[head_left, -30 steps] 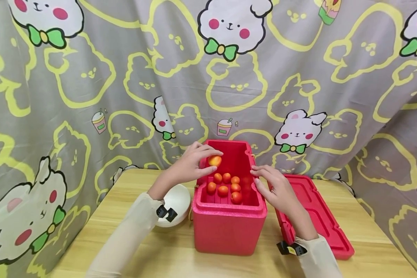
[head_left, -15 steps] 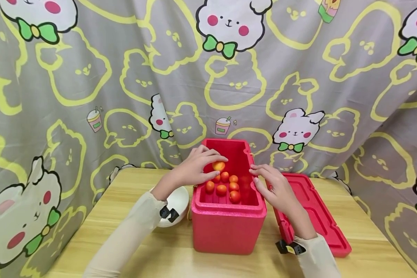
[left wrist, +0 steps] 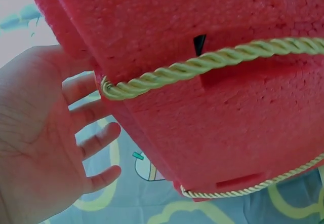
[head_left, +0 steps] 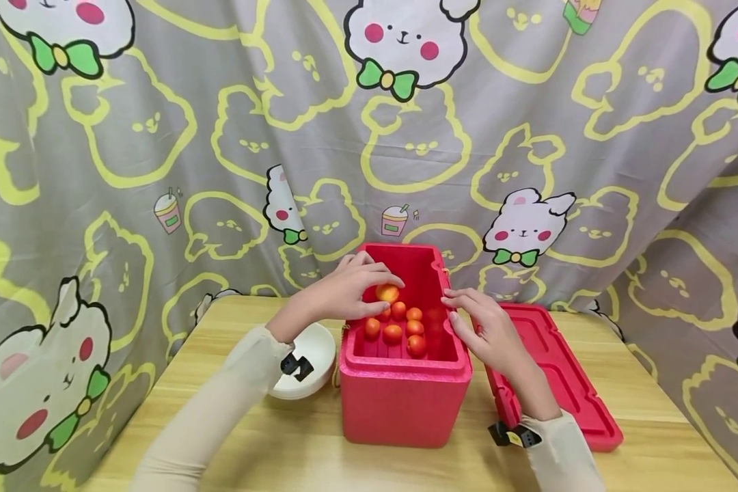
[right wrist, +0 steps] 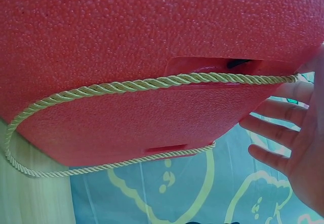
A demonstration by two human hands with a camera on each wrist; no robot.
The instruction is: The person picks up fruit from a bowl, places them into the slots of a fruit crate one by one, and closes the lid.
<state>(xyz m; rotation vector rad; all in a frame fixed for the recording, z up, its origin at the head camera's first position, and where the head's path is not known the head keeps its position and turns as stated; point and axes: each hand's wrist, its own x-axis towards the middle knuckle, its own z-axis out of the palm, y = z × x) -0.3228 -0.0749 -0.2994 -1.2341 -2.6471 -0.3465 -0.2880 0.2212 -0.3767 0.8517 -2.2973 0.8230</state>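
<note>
Left hand [head_left: 344, 290] is pinching the yellow-orange fruit [head_left: 387, 293] over the red foam box [head_left: 406, 389]; right hand [head_left: 488, 328], fingers relaxed, is steadying the rim. Best lowering gently beside the others.

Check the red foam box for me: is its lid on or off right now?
Off. The red foam box stands open-topped with small fruits visible inside, and its lid lies on the table beside the box's right side.

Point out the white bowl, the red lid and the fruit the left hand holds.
white bowl [head_left: 307, 355], head view, on its bare inner wall.
red lid [head_left: 562, 372], head view, on its ribbed inner face.
orange fruit [head_left: 387, 293], head view, on its visible top, under the left hand [head_left: 344, 294].
</note>
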